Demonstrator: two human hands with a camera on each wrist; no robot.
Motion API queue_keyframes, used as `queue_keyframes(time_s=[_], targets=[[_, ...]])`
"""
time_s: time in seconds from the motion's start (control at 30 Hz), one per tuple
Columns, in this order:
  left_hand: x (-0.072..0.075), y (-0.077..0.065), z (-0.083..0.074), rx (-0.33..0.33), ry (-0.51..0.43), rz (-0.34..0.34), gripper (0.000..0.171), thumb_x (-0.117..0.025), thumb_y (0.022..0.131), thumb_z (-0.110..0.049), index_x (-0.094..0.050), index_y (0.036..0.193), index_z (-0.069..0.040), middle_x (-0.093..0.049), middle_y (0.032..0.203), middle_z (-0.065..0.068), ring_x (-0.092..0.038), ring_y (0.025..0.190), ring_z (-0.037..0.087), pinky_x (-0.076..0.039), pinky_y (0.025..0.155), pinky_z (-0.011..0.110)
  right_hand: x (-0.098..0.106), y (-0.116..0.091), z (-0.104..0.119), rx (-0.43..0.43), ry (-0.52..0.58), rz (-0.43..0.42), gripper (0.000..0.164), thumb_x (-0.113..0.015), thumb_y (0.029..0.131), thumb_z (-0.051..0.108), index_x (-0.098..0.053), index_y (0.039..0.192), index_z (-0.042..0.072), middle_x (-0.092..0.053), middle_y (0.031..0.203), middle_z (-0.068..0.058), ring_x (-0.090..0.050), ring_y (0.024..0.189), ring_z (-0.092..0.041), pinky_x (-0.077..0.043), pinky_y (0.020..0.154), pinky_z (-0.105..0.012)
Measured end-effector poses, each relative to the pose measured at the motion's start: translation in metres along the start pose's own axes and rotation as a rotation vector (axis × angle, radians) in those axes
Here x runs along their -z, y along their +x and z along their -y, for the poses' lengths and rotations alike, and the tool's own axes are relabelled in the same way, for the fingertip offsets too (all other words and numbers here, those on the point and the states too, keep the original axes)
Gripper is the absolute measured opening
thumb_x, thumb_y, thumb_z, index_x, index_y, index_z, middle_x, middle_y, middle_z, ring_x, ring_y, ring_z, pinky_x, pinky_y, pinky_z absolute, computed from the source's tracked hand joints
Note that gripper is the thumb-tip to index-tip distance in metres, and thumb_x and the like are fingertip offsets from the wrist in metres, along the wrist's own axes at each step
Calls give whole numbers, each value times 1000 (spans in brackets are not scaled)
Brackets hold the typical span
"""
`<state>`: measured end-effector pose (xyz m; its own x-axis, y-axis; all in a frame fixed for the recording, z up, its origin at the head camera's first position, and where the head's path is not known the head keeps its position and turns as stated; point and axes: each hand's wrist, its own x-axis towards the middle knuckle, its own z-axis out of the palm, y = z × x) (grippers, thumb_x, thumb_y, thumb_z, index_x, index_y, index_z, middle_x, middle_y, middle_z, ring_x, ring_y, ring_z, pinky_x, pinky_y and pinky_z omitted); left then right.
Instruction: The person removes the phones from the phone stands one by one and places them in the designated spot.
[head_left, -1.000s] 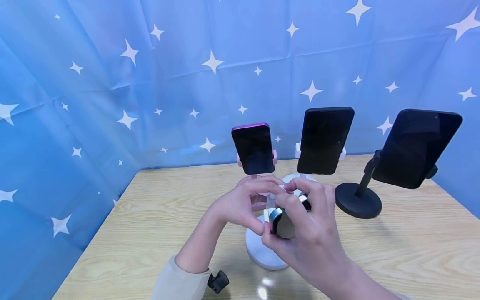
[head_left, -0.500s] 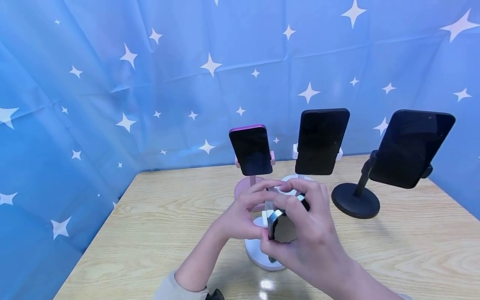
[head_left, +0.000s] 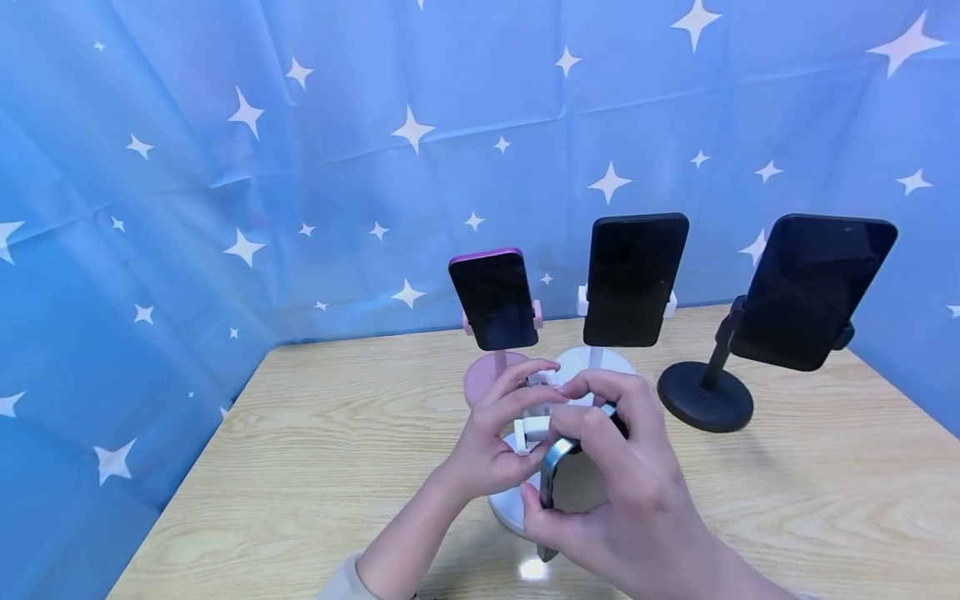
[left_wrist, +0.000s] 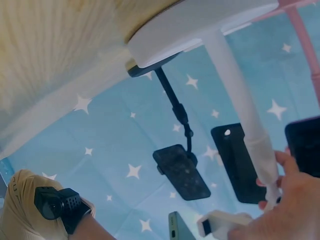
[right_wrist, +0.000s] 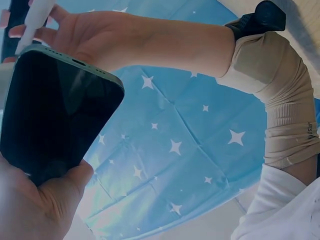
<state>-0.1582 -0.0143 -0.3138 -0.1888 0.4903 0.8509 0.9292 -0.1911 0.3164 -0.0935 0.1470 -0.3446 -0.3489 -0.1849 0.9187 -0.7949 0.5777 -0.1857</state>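
Note:
My right hand (head_left: 637, 475) grips a phone (head_left: 576, 483) with a pale metallic frame, its dark screen tilted up toward me. In the right wrist view that phone (right_wrist: 55, 115) fills the left side, with the thumb along its edge. My left hand (head_left: 483, 442) holds the white clamp (head_left: 534, 429) of a phone stand, fingers at its far end and thumb at its near end. The stand's round white base (head_left: 508, 507) is partly hidden under the hands. In the left wrist view the phone's edge (left_wrist: 177, 226) shows apart from the clamp (left_wrist: 222, 222).
Behind the hands, a pink stand holds a purple-edged phone (head_left: 495, 300), and a white stand holds a black phone (head_left: 636, 279). To the right, a black stand (head_left: 707, 396) carries a larger dark phone (head_left: 813, 292). A blue star-patterned curtain (head_left: 337, 183) borders the wooden table (head_left: 315, 442).
The phone in my right hand has come slightly nearer me, and a gap now shows between it and the clamp. My left thumb has shifted onto the clamp's near end. The view has turned slightly.

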Motion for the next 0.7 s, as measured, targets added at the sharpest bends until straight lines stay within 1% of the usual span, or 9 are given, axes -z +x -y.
queue_keyframes(time_s=[0.07,0.13,0.2,0.3,0.37,0.43,0.53,0.6,0.7], targets=[[-1,0,-2,11,35,-8,34,-64,77,-1,-53,109,-3,-49,120,19,-45,117,29,-48,87,33,3,-17,-15,-31,-20,12,70,-88,42,35,-63,102,9,-43,124,-23,-38,113,-41,-41,83,-40],[-2,0,-4,33,52,-8,35,-67,77,-1,-53,109,-3,-47,122,19,-46,115,29,-49,87,32,15,-15,-11,-65,-43,20,71,-88,41,35,-63,103,10,-43,124,-21,-37,114,-40,-40,87,-40],[-2,0,-6,57,62,-2,39,-70,74,2,-52,109,-4,-46,123,20,-47,114,29,-49,86,31,15,-45,-42,-99,-54,16,81,-90,35,42,-63,105,11,-41,128,-20,-34,119,-40,-37,94,-42],[-1,-1,-8,87,81,11,43,-72,72,3,-52,110,-5,-45,124,19,-47,113,29,-49,87,31,27,-53,-52,-160,-96,24,86,-90,32,45,-62,107,13,-41,129,-16,-33,121,-37,-36,98,-39],[1,-1,-9,98,96,15,38,-71,78,-4,-51,110,-6,-45,124,19,-46,114,28,-48,88,32,41,-31,-32,-207,-152,48,83,-90,35,41,-61,108,14,-43,128,-13,-35,118,-35,-37,94,-35],[4,-2,-9,103,107,7,32,-66,83,-15,-51,111,-7,-46,123,18,-46,115,28,-47,89,33,56,1,0,-253,-221,92,74,-88,41,35,-60,106,13,-45,124,-11,-38,114,-30,-38,88,-28],[9,-3,-8,92,137,-23,32,-57,87,-30,-52,110,-8,-47,121,17,-43,116,30,-40,96,38,68,40,36,-327,-327,161,63,-84,45,24,-57,101,11,-47,114,-10,-40,105,-25,-39,76,-29],[13,-4,-8,94,137,-41,34,-55,88,-32,-52,111,-8,-47,120,17,-43,115,31,-39,96,40,71,53,48,-374,-365,191,60,-83,46,19,-55,98,8,-46,108,-11,-41,101,-26,-40,72,-34],[21,-6,-9,114,126,-57,35,-55,88,-32,-52,111,-7,-46,121,18,-45,112,31,-39,96,38,69,59,52,-452,-384,234,57,-82,47,14,-55,97,6,-46,103,-13,-42,94,-31,-40,67,-43]])
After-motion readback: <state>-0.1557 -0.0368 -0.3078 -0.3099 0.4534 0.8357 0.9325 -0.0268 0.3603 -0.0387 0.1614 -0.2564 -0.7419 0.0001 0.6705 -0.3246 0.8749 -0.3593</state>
